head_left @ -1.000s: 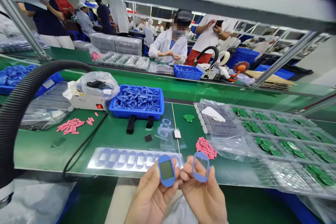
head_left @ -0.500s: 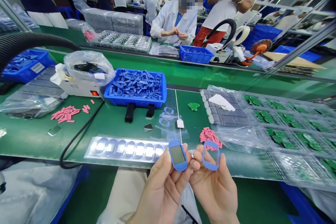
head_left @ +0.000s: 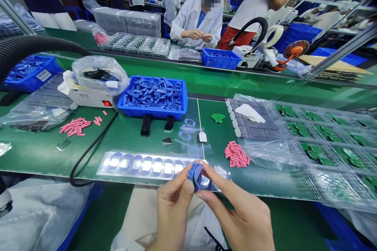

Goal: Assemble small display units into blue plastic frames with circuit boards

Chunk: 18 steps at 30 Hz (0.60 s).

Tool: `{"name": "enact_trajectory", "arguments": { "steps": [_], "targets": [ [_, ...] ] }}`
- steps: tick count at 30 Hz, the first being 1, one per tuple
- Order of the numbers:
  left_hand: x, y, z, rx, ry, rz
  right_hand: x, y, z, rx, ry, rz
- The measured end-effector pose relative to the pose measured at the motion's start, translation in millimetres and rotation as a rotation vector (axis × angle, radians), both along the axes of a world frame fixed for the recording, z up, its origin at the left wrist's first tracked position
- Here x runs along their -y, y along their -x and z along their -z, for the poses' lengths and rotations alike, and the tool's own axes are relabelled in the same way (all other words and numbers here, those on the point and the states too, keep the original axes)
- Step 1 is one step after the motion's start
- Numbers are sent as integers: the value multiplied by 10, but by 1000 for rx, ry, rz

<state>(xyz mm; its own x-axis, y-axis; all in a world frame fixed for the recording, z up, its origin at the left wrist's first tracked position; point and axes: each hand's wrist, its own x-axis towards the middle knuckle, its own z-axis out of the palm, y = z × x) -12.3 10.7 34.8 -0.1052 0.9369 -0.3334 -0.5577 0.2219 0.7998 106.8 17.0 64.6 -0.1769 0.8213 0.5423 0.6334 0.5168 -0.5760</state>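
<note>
- my left hand (head_left: 173, 213) and right hand (head_left: 235, 211) both pinch narrow, holding a matte blue oval frame (head_left: 196, 178) by its rim
- shiny film sheet (head_left: 147, 166) with oval shapes lies just beyond, lower centre

Two bare hands come up close together at the bottom of the view, fingers converging. The left hand (head_left: 173, 213) rises toward one o'clock, its thumb (head_left: 184, 192) bent and pressing inward. The right hand (head_left: 238, 213) slants toward ten o'clock, its long straight fingers (head_left: 219, 182) reaching across. Their fingertips nearly meet, pinching from either side, wrists dropping out of view at six o'clock and five o'clock.
</note>
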Motion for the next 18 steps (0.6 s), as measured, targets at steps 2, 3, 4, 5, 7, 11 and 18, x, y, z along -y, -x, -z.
{"name": "enact_trajectory", "arguments": {
  "steps": [2,3,4,5,7,11,18],
  "targets": [
    [14,-6,15,-46,-66,-3,-8,36,-8,9,-11,15],
    [17,-10,18,-65,-99,-5,-9,42,-8,5,-22,22],
    [19,-14,17,-79,-126,-9,-8,42,-8,3,-26,26],
    [18,-19,15,-90,-145,-15,-6,39,-9,1,-30,29],
    [11,-29,8,-102,-170,-28,0,27,-13,1,-22,33],
    [-17,-44,-3,-122,-197,-23,6,-9,-24,-7,-14,31],
    [-20,-47,39,-296,-335,6,19,-21,55,-68,53,36]
  ]
}}
